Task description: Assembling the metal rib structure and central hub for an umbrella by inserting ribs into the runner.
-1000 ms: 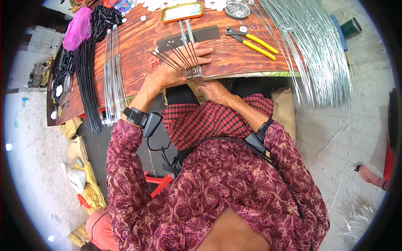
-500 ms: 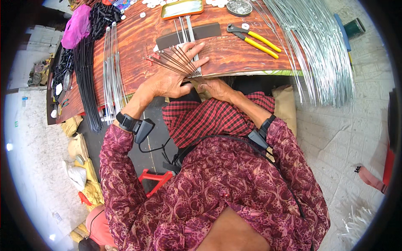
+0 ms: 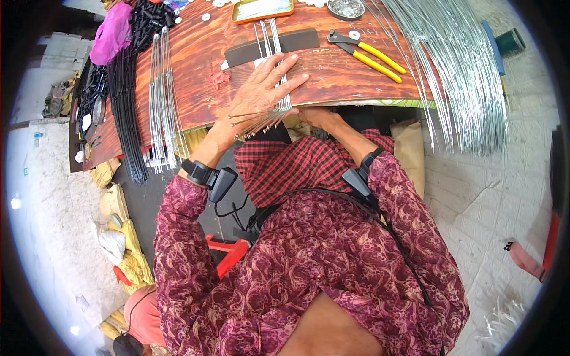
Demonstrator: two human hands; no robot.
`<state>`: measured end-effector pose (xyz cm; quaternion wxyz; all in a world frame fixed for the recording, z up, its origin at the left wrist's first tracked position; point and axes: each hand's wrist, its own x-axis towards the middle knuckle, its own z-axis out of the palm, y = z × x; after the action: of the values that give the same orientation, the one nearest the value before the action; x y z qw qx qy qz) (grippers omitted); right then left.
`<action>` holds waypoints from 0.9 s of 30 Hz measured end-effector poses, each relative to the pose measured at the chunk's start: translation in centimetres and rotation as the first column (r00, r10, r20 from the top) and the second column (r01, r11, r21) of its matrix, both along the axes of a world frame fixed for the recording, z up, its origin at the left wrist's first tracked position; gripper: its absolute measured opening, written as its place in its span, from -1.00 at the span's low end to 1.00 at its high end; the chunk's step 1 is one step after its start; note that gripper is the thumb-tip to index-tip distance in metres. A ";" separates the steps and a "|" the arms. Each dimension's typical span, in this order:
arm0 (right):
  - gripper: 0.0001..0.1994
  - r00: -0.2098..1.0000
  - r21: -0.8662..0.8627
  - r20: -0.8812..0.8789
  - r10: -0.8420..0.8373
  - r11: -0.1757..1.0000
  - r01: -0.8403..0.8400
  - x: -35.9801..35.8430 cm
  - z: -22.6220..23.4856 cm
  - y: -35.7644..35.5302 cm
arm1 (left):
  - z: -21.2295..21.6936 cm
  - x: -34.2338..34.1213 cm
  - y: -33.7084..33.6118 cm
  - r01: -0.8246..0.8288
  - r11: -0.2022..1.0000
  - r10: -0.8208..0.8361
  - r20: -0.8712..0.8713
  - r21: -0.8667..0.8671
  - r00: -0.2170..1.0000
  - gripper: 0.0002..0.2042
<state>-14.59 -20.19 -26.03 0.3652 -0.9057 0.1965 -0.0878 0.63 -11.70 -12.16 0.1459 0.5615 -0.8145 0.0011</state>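
Note:
My left hand (image 3: 264, 86) lies over the table edge with its fingers spread across a row of thin silvery metal ribs (image 3: 288, 85). The row runs away from me across a dark flat bar (image 3: 273, 47). From its near end, beside my left wrist, a fan of thin darker rods (image 3: 264, 123) sticks out to the left and downward past the table edge. Close by on the right, my right hand (image 3: 317, 117) sits just below the edge near the joined ends. Its fingers are mostly hidden there, so their grip does not show.
Yellow-handled pincers (image 3: 374, 56) lie right of the bar. A large bundle of silvery wires (image 3: 454, 77) overhangs the table's right side. Silvery ribs (image 3: 163, 101) and black rods (image 3: 123, 113) hang over its left edge. An orange-rimmed tray (image 3: 261, 18) and a round tin (image 3: 345, 16) stand farther back.
The fan of darker rods, earlier raised across the back of my left hand, now points left and down over the table edge. My right hand has slipped farther under the edge.

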 end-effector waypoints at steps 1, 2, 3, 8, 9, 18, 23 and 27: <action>-0.52 1.000 -0.031 -0.020 -0.010 0.999 0.009 0.2 -0.6 -0.2 | 0.1 0.1 0.0 0.007 1.000 -0.007 0.014 -0.003 1.000 -0.23; -0.52 0.999 -0.064 -0.039 -0.021 0.998 0.019 0.3 -1.2 -0.2 | 0.2 0.1 -0.1 0.015 1.000 -0.015 0.028 -0.007 1.000 -0.23; -0.51 0.998 -0.094 -0.058 -0.032 0.995 0.026 0.2 -2.0 -0.1 | 0.3 0.1 0.0 0.009 1.000 -0.009 0.032 -0.013 0.999 -0.23; -0.49 0.985 -0.264 -0.135 -0.107 0.962 0.068 -1.2 -5.0 0.0 | 0.6 -0.1 0.3 0.018 1.000 -0.018 0.034 -0.009 0.999 -0.25; -0.49 0.980 -0.299 -0.150 -0.132 0.951 0.082 -1.4 -5.6 -0.3 | 0.6 -0.3 0.0 0.023 1.000 -0.022 0.033 -0.012 0.999 -0.25; -0.76 0.947 0.100 -0.271 0.173 0.984 -0.151 -7.0 13.3 0.0 | 0.5 0.4 0.8 0.032 0.998 -0.033 -0.018 -0.047 0.999 -0.23; -0.63 0.940 -0.033 0.334 -0.075 0.995 0.091 -5.7 19.5 2.2 | -0.2 0.9 0.9 0.034 0.998 -0.038 -0.063 -0.062 0.997 -0.27; -0.59 0.832 -0.373 0.532 0.156 0.925 0.065 -2.9 19.2 2.2 | 0.3 1.1 1.0 0.087 0.991 -0.095 -0.071 -0.099 0.993 -0.37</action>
<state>-17.54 -17.98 -6.87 0.2278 -0.8988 0.0403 -0.3724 1.71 -10.72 -11.90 0.2035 0.5157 -0.8321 0.0123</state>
